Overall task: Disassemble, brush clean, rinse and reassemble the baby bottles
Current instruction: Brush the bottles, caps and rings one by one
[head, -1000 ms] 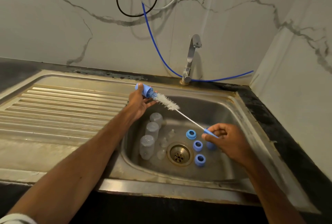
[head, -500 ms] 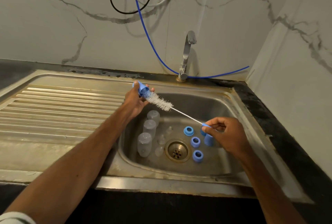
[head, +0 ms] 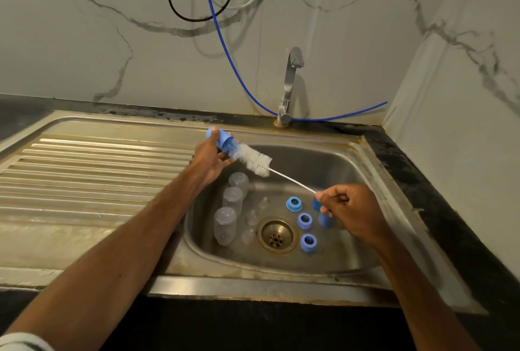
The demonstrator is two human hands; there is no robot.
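You hold a blue cap point(head: 222, 141) tilted at centre frame, the white brush point(head: 254, 160) meeting its mouth bristles first. Below, left to right: three clear bottles point(head: 233, 200), clear nipples point(head: 252, 217), three blue rings point(head: 304, 220).

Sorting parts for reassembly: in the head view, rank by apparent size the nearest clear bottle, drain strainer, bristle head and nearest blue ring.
1. drain strainer and nearest clear bottle: too alike to rank.
2. bristle head.
3. nearest blue ring.

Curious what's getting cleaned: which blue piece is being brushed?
Find the stainless steel sink basin. Over its rear left corner the left hand holds a blue plastic cap, white bristle brush at its mouth. Other blue pieces lie by the brass drain.
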